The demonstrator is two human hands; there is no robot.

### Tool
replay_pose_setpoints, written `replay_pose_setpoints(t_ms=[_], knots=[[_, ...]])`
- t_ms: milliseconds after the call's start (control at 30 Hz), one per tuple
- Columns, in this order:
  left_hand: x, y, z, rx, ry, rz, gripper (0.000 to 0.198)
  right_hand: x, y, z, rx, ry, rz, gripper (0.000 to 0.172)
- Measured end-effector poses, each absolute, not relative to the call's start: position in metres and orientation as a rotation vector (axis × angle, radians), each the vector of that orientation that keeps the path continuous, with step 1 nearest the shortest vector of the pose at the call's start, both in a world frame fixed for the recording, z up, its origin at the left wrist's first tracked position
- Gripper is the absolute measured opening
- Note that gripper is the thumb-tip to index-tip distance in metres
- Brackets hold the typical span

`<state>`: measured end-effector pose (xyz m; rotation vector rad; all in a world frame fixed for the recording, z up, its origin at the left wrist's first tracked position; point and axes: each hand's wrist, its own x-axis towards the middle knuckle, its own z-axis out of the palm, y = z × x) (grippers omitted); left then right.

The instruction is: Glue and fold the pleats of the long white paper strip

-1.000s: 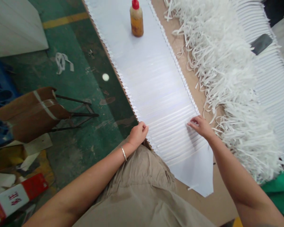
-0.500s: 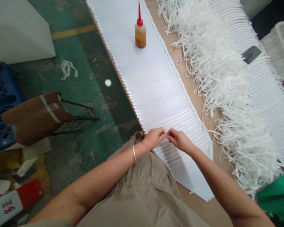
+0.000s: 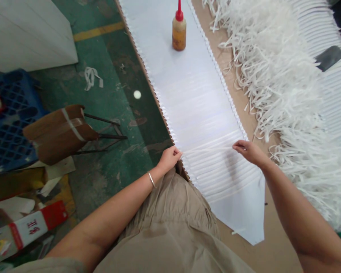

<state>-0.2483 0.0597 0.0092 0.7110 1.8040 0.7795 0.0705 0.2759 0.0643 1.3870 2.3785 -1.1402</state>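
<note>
Between my two hands a thin white strip (image 3: 207,149) is stretched across the row of white strips on the table. My left hand (image 3: 170,158) pinches its left end at the table's left edge. At the other end, my right hand (image 3: 247,150) pinches the strip near the right side of the row. Below lie overlapping white sheets or strips (image 3: 196,94) in a long row, their side edges toothed. Farther up the row stands a glue-type bottle (image 3: 179,34) with a red pointed nozzle and amber liquid.
A heap of loose white strips (image 3: 284,76) lies along the right on brown board (image 3: 272,212). A dark flat object (image 3: 329,58) rests beyond it. To the left are a brown-covered chair (image 3: 59,132), a blue plastic crate (image 3: 14,113) and a red-white box (image 3: 31,227).
My hands have moved apart from a close pinch, the left toward the table's left edge and the right toward its right side. The strip is now drawn out between them.
</note>
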Motion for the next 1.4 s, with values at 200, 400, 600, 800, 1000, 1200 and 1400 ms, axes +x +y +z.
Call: replay_pose_setpoints(t_ms=[200, 400, 600, 800, 1000, 1200, 1400], knots=[[-0.236, 0.073, 0.007, 0.687, 1.878, 0.727, 0.017, 0.074, 0.316, 0.053, 1.575, 2.400, -0.947, 0.039], [-0.228, 0.079, -0.002, 0.751, 2.102, 0.588, 0.016, 0.070, 0.338, 0.043, 1.681, 2.419, -0.831, 0.039], [-0.226, 0.081, -0.007, 0.778, 2.104, 0.554, 0.014, 0.066, 0.347, 0.041, 1.756, 2.369, -0.813, 0.033], [-0.224, 0.081, -0.010, 0.807, 2.122, 0.548, 0.015, 0.064, 0.350, 0.032, 1.843, 2.410, -0.774, 0.028], [-0.225, 0.081, -0.008, 0.804, 2.123, 0.537, 0.017, 0.063, 0.356, 0.020, 1.863, 2.419, -0.736, 0.026], [-0.225, 0.083, -0.003, 0.822, 2.136, 0.509, 0.017, 0.061, 0.360, 0.005, 1.903, 2.405, -0.695, 0.026], [-0.226, 0.084, -0.002, 0.819, 2.134, 0.499, 0.017, 0.057, 0.361, -0.004, 1.928, 2.401, -0.712, 0.027]])
